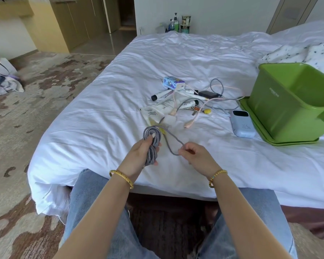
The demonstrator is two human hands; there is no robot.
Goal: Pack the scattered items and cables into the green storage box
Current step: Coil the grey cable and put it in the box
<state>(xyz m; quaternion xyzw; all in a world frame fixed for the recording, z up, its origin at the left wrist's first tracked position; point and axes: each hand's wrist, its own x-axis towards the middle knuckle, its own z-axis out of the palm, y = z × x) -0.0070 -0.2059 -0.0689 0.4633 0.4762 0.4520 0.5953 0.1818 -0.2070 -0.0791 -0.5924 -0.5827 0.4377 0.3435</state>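
Observation:
My left hand (140, 156) grips a coiled grey braided cable (152, 136) above the near edge of the bed. The cable's loose tail loops to the right, where my right hand (193, 156) pinches it. The green storage box (281, 109) stands open on its green lid (254, 122) at the right of the bed. Between the hands and the box lie a pale blue power bank (243, 124), a pink cable (195, 116), another grey cable (216, 86), a black adapter (207, 93), white tubes (163, 94), a small blue-purple pack (173, 82) and keys (196, 109).
White paper packets (153, 112) lie just beyond the coil. A spotted pillow (307, 53) sits behind the box. Bottles (176, 24) stand on the floor past the bed's far edge. Clothes (2, 85) lie on the patterned carpet at the left.

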